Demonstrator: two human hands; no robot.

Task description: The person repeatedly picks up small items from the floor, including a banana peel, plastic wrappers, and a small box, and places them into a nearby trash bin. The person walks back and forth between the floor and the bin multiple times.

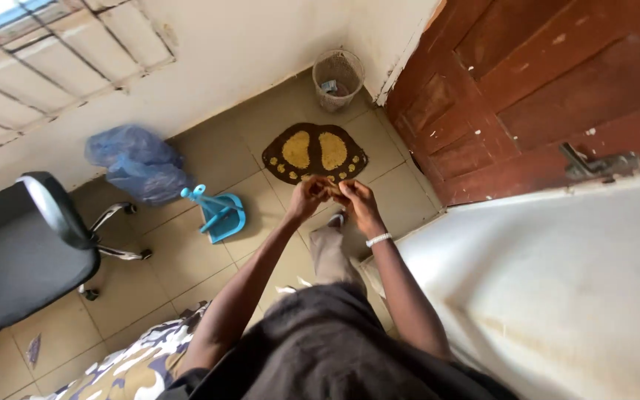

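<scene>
So both hands are up in front of the body, meeting over a small brownish thing (332, 187) that's pinched between them. The left hand (309, 197) has its fingers curled in on one end, and the right hand (358, 203), the one with a white wristband (378, 239), is curled on the other end. Looks to me like the fiddling stage: working the little item with the fingertips, maybe pulling or unwrapping it. The next bit probably calls for a steady two-handed grip and a careful tug, nothing forceful.

The item sits mid-air, right above the near edge of the footprint-shaped mat (315, 152) on the tiled floor (187, 252). Further off is a wire bin (337, 78) in the corner, a blue dustpan (220, 212) and blue plastic bags (137, 163) to the left, an office chair (24, 244) at far left, and a red-brown door (542, 89) on the right.

Hard parts: the item is tiny and mostly covered by fingers, so I honestly can't tell what it is. The chair is cut off at the edge, and the bin's contents are too small to read.
</scene>
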